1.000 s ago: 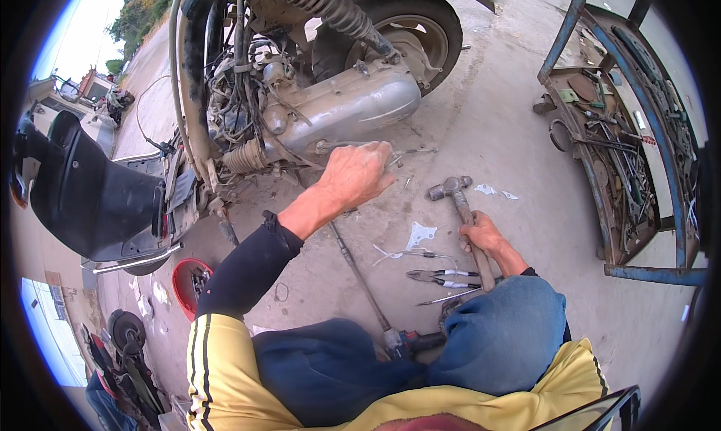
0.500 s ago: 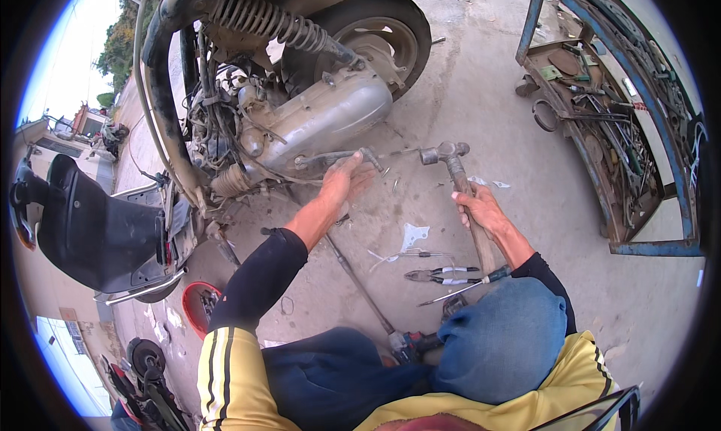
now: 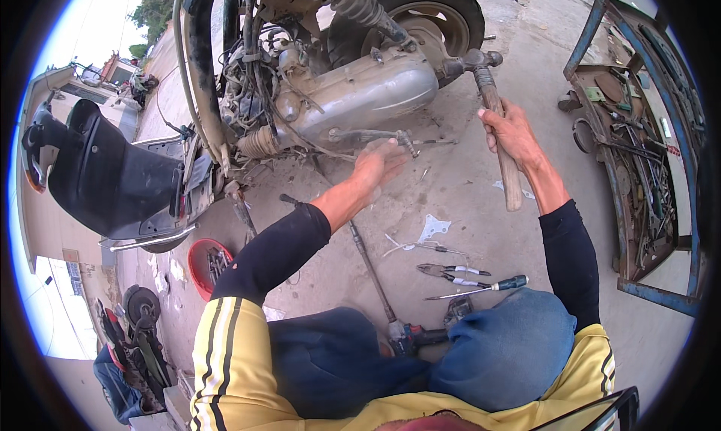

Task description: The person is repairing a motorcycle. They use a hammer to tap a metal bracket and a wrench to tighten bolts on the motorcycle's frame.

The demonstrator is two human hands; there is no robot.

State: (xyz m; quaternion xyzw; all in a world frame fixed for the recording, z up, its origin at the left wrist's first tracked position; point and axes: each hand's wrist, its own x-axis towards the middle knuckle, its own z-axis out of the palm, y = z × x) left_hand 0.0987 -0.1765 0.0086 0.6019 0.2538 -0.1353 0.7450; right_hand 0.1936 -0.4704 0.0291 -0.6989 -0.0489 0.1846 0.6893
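The right hand (image 3: pixel 515 137) has its fingers wrapped firmly around the wooden handle of a ball-peen hammer (image 3: pixel 490 93), held in the air to the right of the kick-start lever (image 3: pixel 368 135). The left hand (image 3: pixel 378 166) is loosely open, its fingers extended toward the lever's pedal end; nothing shows in its grasp, and whether the fingertips touch the lever cannot be told. For a controlled blow, the left fingers would best keep out of the hammer's path, or brace the lever well away from the point of impact, while the right hand, gripping midway along the handle, could slide lower for more swing. Squaring the flat face to the metal and keeping off the silver engine casing (image 3: pixel 368 99) seems prudent. The hammer's long axis runs from its head, at the top, down and slightly right to the butt; the head lies crosswise, flat face left, ball right. The lever, alongside the casing's lower edge, points rightward, nearly level in view, its pedal end turned across it.
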